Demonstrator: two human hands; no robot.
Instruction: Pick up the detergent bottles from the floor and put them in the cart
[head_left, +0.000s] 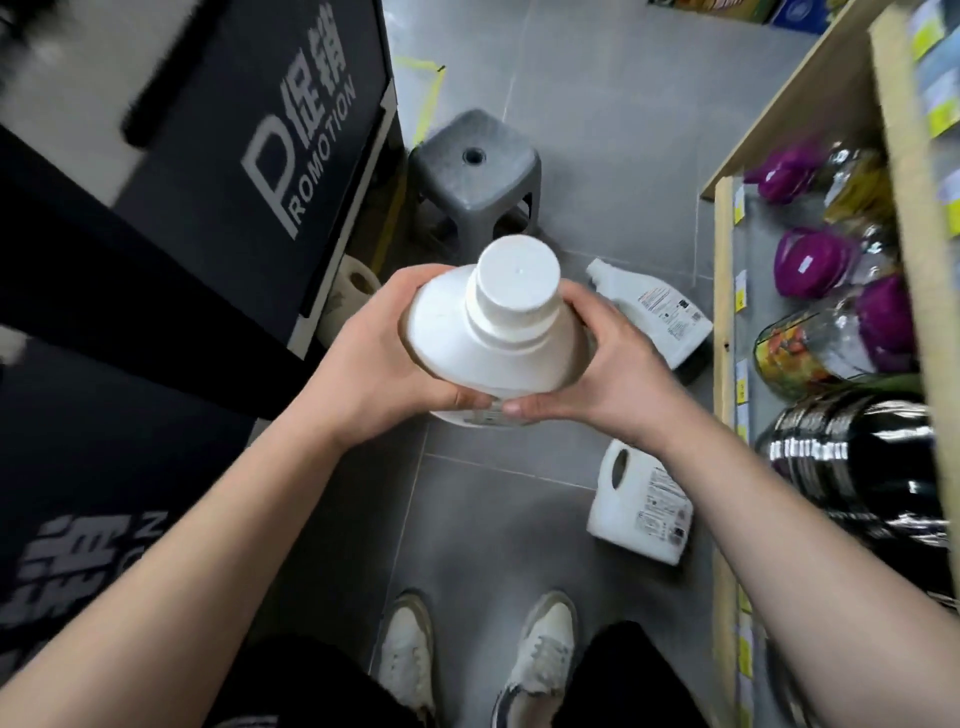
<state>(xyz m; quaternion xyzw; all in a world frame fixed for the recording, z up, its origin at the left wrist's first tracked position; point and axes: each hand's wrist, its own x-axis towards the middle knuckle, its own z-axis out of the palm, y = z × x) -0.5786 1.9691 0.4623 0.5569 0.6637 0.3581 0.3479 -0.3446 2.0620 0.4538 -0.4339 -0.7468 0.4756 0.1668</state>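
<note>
A white detergent bottle (493, 332) is held upright above the floor (498, 530), clasped between the fingers of the left hand (379, 358) and right hand (608, 374). Two more bottles (644, 506) are seen lying on grey tile beside a shelf (724, 312). The cart cannot be clearly made out.

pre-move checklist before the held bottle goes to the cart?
1. Two-hand grip on held bottle: left hand and right hand wrap opposite sides. Ok.
2. Cap seated: on and upright. Ok.
3. Cart position: the black Promotion unit on the left may be it, opening not shown. Cannot tell.
4. Floor cleared: spray bottle and jug lie on the tiles. Not ok.
5. Footing: stool stands ahead, jug beside the right shoe. Not ok.
</note>
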